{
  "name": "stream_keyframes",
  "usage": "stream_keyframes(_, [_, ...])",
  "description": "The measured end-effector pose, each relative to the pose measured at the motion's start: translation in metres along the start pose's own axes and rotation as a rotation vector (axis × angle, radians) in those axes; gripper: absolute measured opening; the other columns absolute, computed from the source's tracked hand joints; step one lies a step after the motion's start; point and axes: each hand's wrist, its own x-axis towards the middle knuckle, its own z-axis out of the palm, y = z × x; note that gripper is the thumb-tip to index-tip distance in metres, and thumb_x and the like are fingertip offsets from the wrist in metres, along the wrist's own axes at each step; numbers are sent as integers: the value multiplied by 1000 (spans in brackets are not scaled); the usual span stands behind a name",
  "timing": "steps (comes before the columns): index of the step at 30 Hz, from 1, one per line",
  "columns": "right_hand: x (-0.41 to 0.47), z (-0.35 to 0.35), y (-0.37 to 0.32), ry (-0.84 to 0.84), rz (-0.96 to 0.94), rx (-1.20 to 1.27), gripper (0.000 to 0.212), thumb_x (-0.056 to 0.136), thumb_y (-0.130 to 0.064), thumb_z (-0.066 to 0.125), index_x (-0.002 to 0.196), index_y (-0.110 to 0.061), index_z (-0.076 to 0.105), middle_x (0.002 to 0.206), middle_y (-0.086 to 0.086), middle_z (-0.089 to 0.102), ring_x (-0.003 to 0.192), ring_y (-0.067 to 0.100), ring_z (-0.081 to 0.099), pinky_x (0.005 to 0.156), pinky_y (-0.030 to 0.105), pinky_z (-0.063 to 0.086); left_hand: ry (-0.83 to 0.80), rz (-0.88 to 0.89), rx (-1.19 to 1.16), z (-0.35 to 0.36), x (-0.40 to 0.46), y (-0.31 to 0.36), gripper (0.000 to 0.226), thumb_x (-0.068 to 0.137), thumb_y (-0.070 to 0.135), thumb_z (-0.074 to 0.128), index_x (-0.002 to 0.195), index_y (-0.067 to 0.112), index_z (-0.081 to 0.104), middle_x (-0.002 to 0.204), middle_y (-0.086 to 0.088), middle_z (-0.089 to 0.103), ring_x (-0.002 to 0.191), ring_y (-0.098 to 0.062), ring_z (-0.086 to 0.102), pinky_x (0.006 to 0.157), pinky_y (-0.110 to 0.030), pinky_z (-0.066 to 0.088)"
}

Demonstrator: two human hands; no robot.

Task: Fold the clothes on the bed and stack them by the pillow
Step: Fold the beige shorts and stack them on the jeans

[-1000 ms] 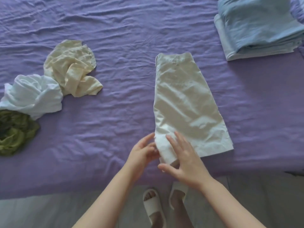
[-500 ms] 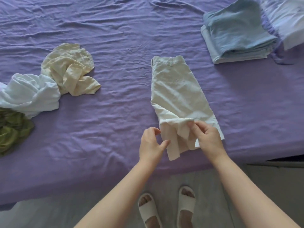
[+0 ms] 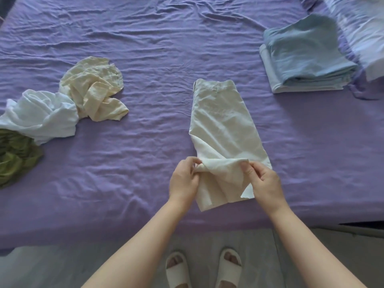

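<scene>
Shorts [image 3: 222, 125] (cream) on bed [image 3: 145, 38], hem end lifted, pinched between left hand [image 3: 184, 180] and right hand [image 3: 265, 181].

Cream shorts [image 3: 223, 125] near bed edge, hem lifted; blue folded stack [image 3: 305, 57] by pillow [image 3: 361, 28]

A: What lies along the bottom of the frame?
B: A grey floor [image 3: 52, 267], smooth and pale, running the full width.

A: And at centre?
B: Two white open-toed slide sandals, worn, seen from above. The left sandal [image 3: 177, 271] and the right sandal [image 3: 228, 269] stand side by side, apart, with toes showing at the front openings.

A: Anything at right?
B: A dark gap [image 3: 361, 224] above a pale grey ledge [image 3: 342, 232]; what it belongs to cannot be told.
</scene>
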Motion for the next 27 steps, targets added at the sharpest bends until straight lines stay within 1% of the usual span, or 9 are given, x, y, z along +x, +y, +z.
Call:
stream_keyframes(4, [-5, 9, 16, -160, 88, 8, 30, 81, -55, 48, 83, -33, 69, 86, -18, 70, 87, -4, 62, 77, 12, 44, -142, -181, -391, -29, -8, -31, 49, 83, -9, 45, 107, 28, 66, 106, 3, 68, 88, -1, 62, 75, -14, 49])
stream_keyframes(6, [-5, 12, 26, -164, 104, -17, 28, 82, -56, 46, 86, -37, 67, 90, -25, 69, 97, -11, 58, 80, 9, 41, -161, -210, -364, -33, -6, -40, 46, 83, -8, 49, 103, 29, 67, 105, 7, 68, 91, -5, 62, 75, -12, 50])
stream_keyframes(9, [1, 10, 41, -129, 80, -116, 13, 91, -37, 53, 92, -37, 65, 94, -23, 66, 97, -5, 58, 78, 8, 40, -151, -127, -77, -29, -1, -48, 33, 80, 0, 62, 100, 26, 66, 95, -4, 59, 84, -14, 57, 76, -19, 48])
stream_keyframes(12, [5, 3, 54, -78, 20, -290, 14, 91, -19, 58, 99, -21, 69, 97, -11, 65, 96, 6, 54, 78, 12, 35, -64, -70, -15, -28, 2, -52, 37, 74, -6, 61, 91, 27, 66, 88, 1, 63, 80, -6, 59, 68, -10, 45])
stream_keyframes(16, [8, -18, 73, 69, -26, -571, 21, 83, 1, 62, 103, -1, 67, 112, 13, 65, 113, 30, 53, 100, 38, 35, -85, -27, -10, -44, 5, -66, 42, 76, -4, 64, 81, 37, 56, 81, 12, 65, 78, 4, 60, 67, -7, 44])
stream_keyframes(20, [4, -33, 89, 174, 209, -670, 38, 84, -16, 65, 120, -8, 56, 122, 13, 58, 115, 35, 49, 96, 46, 35, -199, 59, 197, -63, 11, -88, 44, 76, -17, 50, 78, 26, 61, 85, 4, 63, 79, -12, 61, 74, -26, 50])
stream_keyframes(22, [4, -31, 91, 212, 262, -692, 39, 86, -25, 64, 121, -9, 55, 116, 13, 61, 109, 35, 52, 91, 45, 35, -235, -43, 124, -67, 13, -92, 45, 79, -16, 46, 87, 22, 68, 93, 6, 67, 88, -11, 64, 80, -22, 49])
stream_keyframes(24, [6, -30, 91, 254, 271, -721, 35, 89, -30, 60, 115, -8, 59, 111, 15, 62, 105, 36, 52, 88, 45, 36, -248, -185, -49, -63, 15, -88, 34, 87, 0, 56, 97, 31, 67, 102, 12, 67, 94, 0, 62, 77, -8, 45])
stream_keyframes(27, [12, -28, 90, 284, 281, -728, 31, 89, -32, 58, 107, -7, 63, 108, 17, 62, 103, 38, 52, 85, 45, 38, -228, -317, -206, -42, 16, -75, 32, 86, 28, 67, 116, 34, 57, 105, 11, 62, 93, 1, 60, 75, -10, 46])
